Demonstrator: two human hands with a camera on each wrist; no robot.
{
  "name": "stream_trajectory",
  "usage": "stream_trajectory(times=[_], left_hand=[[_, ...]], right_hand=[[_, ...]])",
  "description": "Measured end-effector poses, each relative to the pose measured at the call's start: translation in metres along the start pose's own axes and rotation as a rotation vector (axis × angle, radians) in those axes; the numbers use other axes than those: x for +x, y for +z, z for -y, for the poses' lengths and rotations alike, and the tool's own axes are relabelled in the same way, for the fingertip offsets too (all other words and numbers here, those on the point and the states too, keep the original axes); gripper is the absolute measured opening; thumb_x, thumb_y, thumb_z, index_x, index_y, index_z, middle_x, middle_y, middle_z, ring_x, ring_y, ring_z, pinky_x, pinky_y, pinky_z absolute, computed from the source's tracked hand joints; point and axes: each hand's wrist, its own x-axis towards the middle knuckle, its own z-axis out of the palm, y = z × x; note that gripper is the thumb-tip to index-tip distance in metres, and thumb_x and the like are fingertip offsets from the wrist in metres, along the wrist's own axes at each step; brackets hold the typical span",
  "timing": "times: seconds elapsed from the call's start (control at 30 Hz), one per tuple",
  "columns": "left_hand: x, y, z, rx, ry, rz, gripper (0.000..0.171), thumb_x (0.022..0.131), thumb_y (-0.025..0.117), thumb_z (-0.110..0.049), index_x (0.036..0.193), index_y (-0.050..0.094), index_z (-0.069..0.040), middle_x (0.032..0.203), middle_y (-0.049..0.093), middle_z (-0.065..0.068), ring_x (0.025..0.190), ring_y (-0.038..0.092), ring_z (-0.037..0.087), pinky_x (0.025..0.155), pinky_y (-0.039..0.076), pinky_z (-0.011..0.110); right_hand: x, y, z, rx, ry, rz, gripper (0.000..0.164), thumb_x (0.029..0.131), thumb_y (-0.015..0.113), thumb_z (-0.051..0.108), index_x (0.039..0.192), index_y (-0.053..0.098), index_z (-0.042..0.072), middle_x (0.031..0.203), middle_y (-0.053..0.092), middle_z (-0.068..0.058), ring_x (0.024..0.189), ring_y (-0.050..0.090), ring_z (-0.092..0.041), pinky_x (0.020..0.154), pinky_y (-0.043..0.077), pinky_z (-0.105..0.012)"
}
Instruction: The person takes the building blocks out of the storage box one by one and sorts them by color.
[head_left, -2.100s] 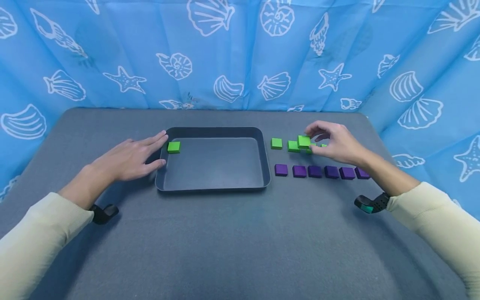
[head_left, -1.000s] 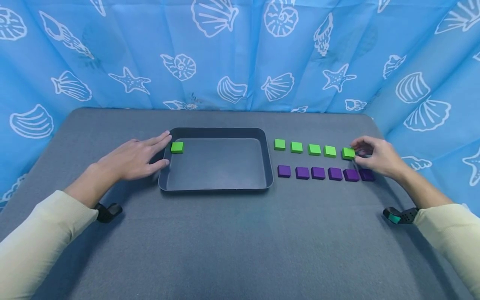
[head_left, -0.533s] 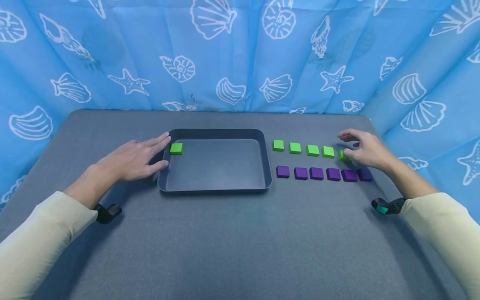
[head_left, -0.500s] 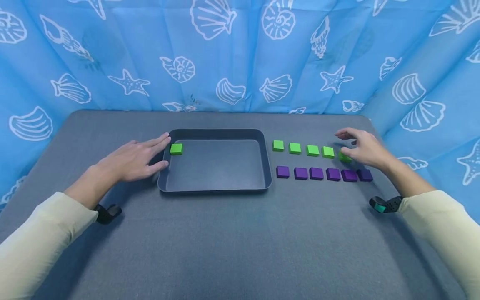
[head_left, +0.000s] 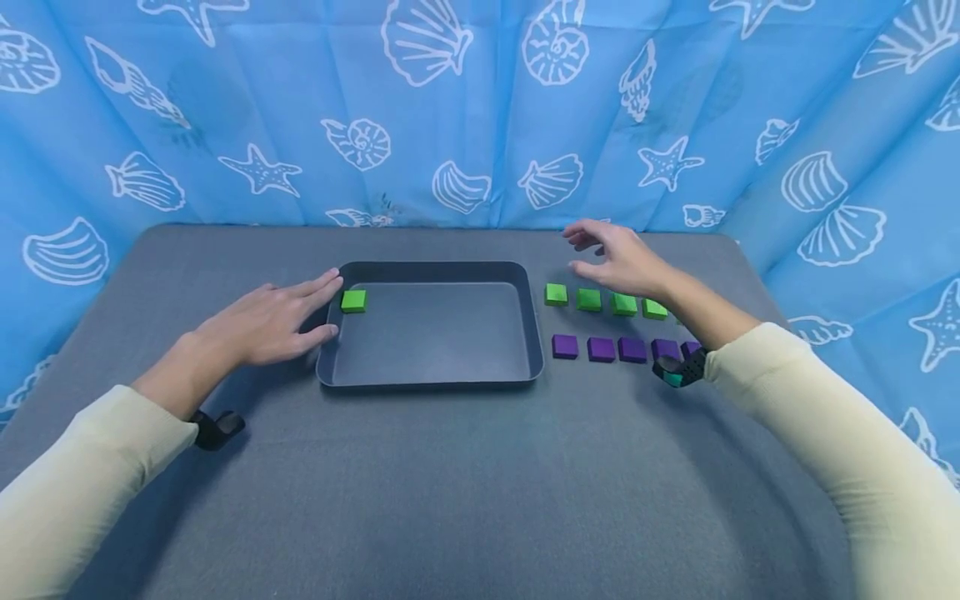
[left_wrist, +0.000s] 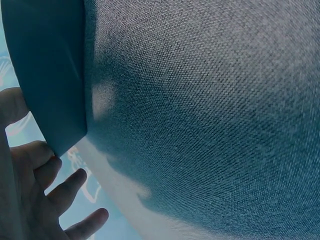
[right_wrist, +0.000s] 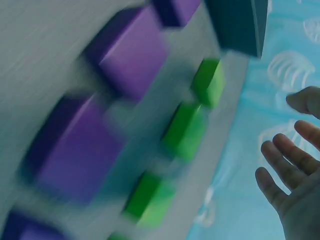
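Observation:
My left hand [head_left: 258, 325] rests at the left rim of a dark rectangular tray [head_left: 431, 384], fingers extended; the left wrist view shows fingertips [left_wrist: 42, 152] touching the tray's wall [left_wrist: 50, 65]. One green block [head_left: 354, 302] lies in the tray near that hand. Above the row of green blocks [head_left: 588, 300] right of the tray, my right hand [head_left: 622, 258] hovers with nothing in it. Its fingers [right_wrist: 285, 165] are loosely spread in the right wrist view, apart from the blocks. My right forearm hides most of the row's rightmost green block.
A row of purple blocks [head_left: 601, 349] lies nearer to me than the green row, its right end hidden by the wrist strap [head_left: 678, 368] and sleeve. Grey cloth [head_left: 420, 483] covers the table. A blue shell-print curtain [head_left: 495, 108] hangs behind it.
My right hand carried a green block to the right end of the green row, let go of it, then moved left above the row. The left hand has stayed at the tray.

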Motion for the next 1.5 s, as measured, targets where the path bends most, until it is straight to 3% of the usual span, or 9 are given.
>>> stream_trajectory(times=[0.2,0.47,0.67,1.0,1.5], left_hand=[[0.001,0.001,0.001,-0.001,-0.003,-0.001,0.074,0.102,0.05,-0.044,0.157,0.024,-0.002,0.161,0.024,0.021,0.132,0.046,0.046,0.107,0.029,0.07],[0.0,0.0,-0.001,0.017,-0.006,0.021,0.075,0.103,0.048,-0.046,0.158,0.021,-0.003,0.162,0.022,0.021,0.132,0.046,0.046,0.107,0.027,0.072],[-0.001,-0.001,-0.002,0.018,-0.01,0.017,0.075,0.102,0.049,-0.045,0.157,0.022,-0.002,0.161,0.022,0.022,0.132,0.047,0.046,0.107,0.027,0.072],[0.0,0.0,-0.002,0.016,-0.016,0.024,0.077,0.102,0.047,-0.047,0.158,0.021,-0.002,0.161,0.022,0.023,0.133,0.045,0.047,0.107,0.026,0.072],[0.001,0.001,0.002,-0.001,-0.02,0.016,0.075,0.102,0.05,-0.044,0.158,0.022,-0.003,0.162,0.023,0.021,0.132,0.047,0.046,0.106,0.03,0.07]], right_hand=[[0.031,0.019,0.034,0.023,-0.044,0.073,0.059,0.086,0.076,0.013,0.138,0.05,0.0,0.13,0.059,-0.019,0.116,0.059,-0.032,0.1,0.048,-0.05],[0.058,0.042,0.068,0.031,-0.129,0.131,0.058,0.087,0.077,0.015,0.138,0.051,0.002,0.129,0.061,-0.018,0.113,0.063,-0.03,0.099,0.048,-0.049],[0.07,0.06,0.091,0.029,-0.178,0.182,0.057,0.087,0.077,0.017,0.137,0.053,0.003,0.131,0.061,-0.016,0.114,0.063,-0.029,0.101,0.048,-0.046],[0.082,0.094,0.12,0.017,-0.17,0.309,0.061,0.089,0.076,0.019,0.142,0.049,0.006,0.14,0.055,-0.017,0.123,0.059,-0.026,0.103,0.048,-0.037],[0.111,0.132,0.149,-0.019,-0.19,0.39,0.062,0.09,0.076,0.023,0.143,0.049,0.007,0.143,0.054,-0.014,0.128,0.055,-0.024,0.105,0.046,-0.034]])
